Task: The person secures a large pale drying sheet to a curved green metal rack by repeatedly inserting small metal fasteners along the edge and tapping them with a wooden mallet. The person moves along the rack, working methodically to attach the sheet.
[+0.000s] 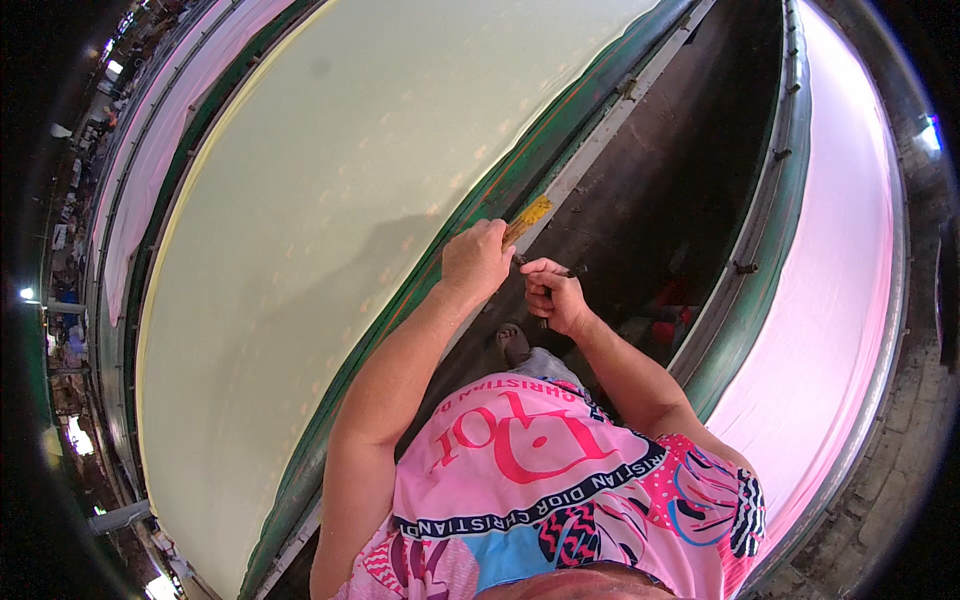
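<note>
My left hand (478,262) is closed around a flat, stick-like tool with a yellow-stained end (530,216), which points up and to the right over the table's pale side rail (590,165). Just to its right, my right hand (555,297) has its fingers curled round a dark, thin metal piece (576,271); most of it is hidden, so its kind is unclear. Both hands are close together above the aisle, beside the green edge (520,172) of a long table. Pale yellow-green cloth (330,180) lies stretched over that table, with faint blotches near its edge.
Across the dark aisle floor (655,190) to the right runs another long table with pink cloth (840,200) and a rail bearing several short pegs (748,268). More pink cloth (170,110) lies on a table at far left. My foot (513,343) stands in the aisle.
</note>
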### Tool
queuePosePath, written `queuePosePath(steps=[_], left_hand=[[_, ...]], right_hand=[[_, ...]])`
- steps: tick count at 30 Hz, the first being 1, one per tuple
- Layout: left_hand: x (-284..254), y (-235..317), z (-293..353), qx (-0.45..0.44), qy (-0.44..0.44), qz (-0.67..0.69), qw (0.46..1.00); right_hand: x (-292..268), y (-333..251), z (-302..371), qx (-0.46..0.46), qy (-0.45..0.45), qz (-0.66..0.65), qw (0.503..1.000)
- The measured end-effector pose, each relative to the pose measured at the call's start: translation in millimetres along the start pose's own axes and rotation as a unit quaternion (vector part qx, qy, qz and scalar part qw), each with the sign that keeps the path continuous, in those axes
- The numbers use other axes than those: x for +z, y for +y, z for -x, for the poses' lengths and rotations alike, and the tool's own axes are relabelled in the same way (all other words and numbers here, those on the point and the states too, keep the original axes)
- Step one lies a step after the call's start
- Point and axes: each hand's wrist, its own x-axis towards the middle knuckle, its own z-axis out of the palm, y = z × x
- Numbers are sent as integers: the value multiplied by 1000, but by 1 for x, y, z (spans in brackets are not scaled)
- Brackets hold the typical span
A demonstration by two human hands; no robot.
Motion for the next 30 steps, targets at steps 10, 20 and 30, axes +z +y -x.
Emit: queuePosePath(steps=[10, 20, 30], left_hand=[[2, -3, 3, -16, -32, -30, 999], [9, -6, 3, 1, 3, -19, 1000], [-77, 22, 35, 26, 11, 12, 1000]], right_hand=[[-6, -38, -13, -301, -151, 815, 471], [41, -56, 11, -79, -141, 977, 139], [59, -51, 46, -463, 10, 636, 617]])
